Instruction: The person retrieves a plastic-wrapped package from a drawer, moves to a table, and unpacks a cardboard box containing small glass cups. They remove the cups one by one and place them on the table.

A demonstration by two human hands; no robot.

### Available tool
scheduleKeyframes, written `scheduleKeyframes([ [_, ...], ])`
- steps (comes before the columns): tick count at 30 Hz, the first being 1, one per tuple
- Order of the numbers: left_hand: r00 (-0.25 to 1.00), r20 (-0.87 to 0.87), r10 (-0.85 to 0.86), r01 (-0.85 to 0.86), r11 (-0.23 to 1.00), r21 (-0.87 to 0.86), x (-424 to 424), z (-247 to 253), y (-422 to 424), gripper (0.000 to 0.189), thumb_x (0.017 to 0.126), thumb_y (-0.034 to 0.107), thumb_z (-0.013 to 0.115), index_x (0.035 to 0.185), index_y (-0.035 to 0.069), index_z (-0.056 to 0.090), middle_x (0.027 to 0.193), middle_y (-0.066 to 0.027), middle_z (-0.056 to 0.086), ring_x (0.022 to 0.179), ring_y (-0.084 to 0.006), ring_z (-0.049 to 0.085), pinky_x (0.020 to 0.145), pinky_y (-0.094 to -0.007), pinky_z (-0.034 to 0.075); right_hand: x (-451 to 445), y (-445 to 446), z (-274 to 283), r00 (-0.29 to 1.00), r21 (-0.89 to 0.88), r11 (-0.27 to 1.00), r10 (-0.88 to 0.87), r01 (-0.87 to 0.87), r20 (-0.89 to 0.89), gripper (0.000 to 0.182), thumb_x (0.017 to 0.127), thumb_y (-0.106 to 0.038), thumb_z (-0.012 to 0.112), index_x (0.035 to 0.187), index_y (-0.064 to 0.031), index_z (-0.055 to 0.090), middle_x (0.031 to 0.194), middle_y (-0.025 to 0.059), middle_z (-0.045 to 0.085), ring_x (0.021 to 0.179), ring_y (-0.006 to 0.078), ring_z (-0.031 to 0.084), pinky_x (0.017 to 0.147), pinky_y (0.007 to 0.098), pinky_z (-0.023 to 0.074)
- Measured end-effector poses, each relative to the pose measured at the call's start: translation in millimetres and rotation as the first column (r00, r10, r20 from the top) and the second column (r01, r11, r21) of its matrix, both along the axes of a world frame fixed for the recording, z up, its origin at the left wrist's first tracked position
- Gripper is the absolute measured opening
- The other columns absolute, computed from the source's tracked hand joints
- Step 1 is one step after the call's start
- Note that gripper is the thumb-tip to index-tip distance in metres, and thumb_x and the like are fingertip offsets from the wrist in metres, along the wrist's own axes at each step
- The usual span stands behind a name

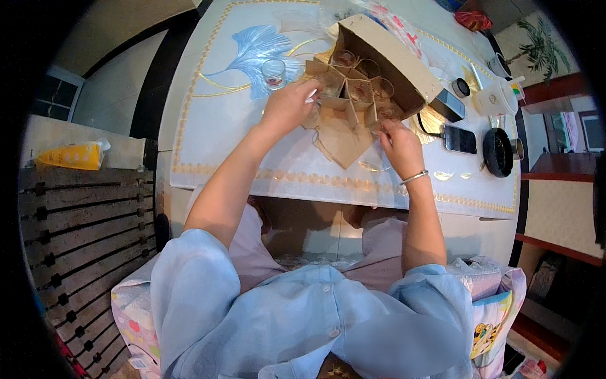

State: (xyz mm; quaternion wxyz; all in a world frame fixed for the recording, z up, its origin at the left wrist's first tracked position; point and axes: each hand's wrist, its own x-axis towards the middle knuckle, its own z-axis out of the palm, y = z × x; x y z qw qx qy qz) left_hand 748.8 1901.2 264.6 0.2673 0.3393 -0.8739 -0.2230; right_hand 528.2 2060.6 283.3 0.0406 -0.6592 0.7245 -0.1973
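Observation:
A cardboard box [386, 59] lies open on the table, tilted towards me, with cardboard dividers [334, 102] inside. Several clear drinking glasses [360, 90] sit in its compartments. An unfolded cardboard flap [345, 142] points towards the table's near edge. My left hand [289, 106] is at the box's left side, its fingers closed around a small white item [310, 96] that is mostly hidden. My right hand [402, 144], with a bracelet on the wrist, has thumb and fingertips at the box's lower right corner, beside a glass; its exact hold is unclear. Another glass [273, 74] stands upright left of the box.
Right of the box are a phone [459, 139] with a cable, a dark box [447, 105], a lidded plastic cup [494, 97] and a black round ashtray-like dish [497, 152]. Clear plastic wrapping [402, 35] lies behind the box. A patterned cloth [222, 142] covers the table.

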Motion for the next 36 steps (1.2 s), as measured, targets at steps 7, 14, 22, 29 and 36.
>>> scheduleKeyframes([
  [7,0.989,0.149,-0.020,0.017,1.000,0.021,61,33,18,0.014,0.084,0.021,0.060,0.092,0.009,0.062,0.088,-0.0107,0.064,0.082,-0.0334,0.060,0.067,-0.0437,0.047,34,19,39,0.954,0.089,0.962,0.238,-0.257,0.182,0.009,0.079,-0.015,0.063,0.081,-0.0060,0.062,0.086,0.0117,0.063,0.074,0.0327,0.061,0.064,0.0398,0.0491],
  [14,0.955,0.202,0.217,-0.211,0.976,-0.051,121,21,2,0.013,0.083,0.020,0.062,0.090,0.009,0.063,0.086,-0.0121,0.065,0.082,-0.0337,0.061,0.069,-0.0429,0.048,135,-40,9,0.895,-0.029,0.896,0.443,-0.442,0.046,0.011,0.084,-0.015,0.058,0.091,-0.0062,0.059,0.092,0.0112,0.061,0.081,0.0310,0.061,0.067,0.0412,0.0486],
  [22,0.921,0.108,0.375,-0.374,0.927,-0.037,136,6,-30,0.025,0.082,0.023,0.065,0.104,0.012,0.061,0.090,-0.0153,0.066,0.087,-0.0342,0.063,0.073,-0.0419,0.049,181,-112,-10,0.920,-0.146,0.908,0.391,-0.392,-0.039,0.015,0.079,-0.010,0.058,0.094,-0.0062,0.060,0.094,0.0126,0.060,0.079,0.0314,0.062,0.066,0.0418,0.0510],
  [29,0.926,-0.036,0.375,-0.373,0.926,0.048,137,21,-24,0.027,0.084,0.020,0.062,0.110,0.014,0.058,0.097,-0.0162,0.065,0.093,-0.0334,0.063,0.076,-0.0413,0.049,130,-82,19,0.975,-0.274,0.950,0.186,-0.146,0.125,0.025,0.077,-0.007,0.060,0.102,-0.0100,0.059,0.095,0.0111,0.059,0.085,0.0329,0.061,0.068,0.0402,0.0504],
  [36,0.990,-0.084,-0.109,0.114,0.992,0.053,65,20,43,0.025,0.080,0.015,0.061,0.106,0.015,0.062,0.113,-0.0070,0.059,0.091,-0.0301,0.062,0.076,-0.0401,0.050,31,-67,28,0.979,0.082,0.995,0.076,-0.062,-0.190,0.020,0.087,-0.022,0.053,0.086,-0.0073,0.066,0.086,0.0141,0.065,0.080,0.0342,0.062,0.069,0.0440,0.0501],
])
